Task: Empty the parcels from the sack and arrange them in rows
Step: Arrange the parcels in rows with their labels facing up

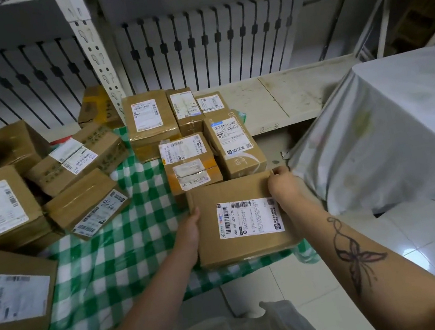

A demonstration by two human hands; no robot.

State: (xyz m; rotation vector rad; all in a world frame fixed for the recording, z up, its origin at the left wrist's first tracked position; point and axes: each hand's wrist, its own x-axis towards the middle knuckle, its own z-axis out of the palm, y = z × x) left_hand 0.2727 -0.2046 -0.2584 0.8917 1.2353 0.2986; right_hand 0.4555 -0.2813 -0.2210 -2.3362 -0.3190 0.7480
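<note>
A flat brown cardboard parcel [235,218] with a white shipping label lies on the green-and-white checked sack [117,257], spread flat on the floor. My left hand [190,228] grips its left edge and my right hand [283,183] grips its far right corner. Just beyond it stand several labelled parcels in rows: two in the nearer row [189,160] [234,143] and three behind [150,121]. A loose heap of more brown parcels [76,162] lies on the sack's left side.
A white radiator [207,43] and a perforated shelf post [90,43] stand behind the parcels. A low white ledge [284,93] runs at the back right. A grey cloth-covered block [390,126] stands to the right on white floor tiles [296,279].
</note>
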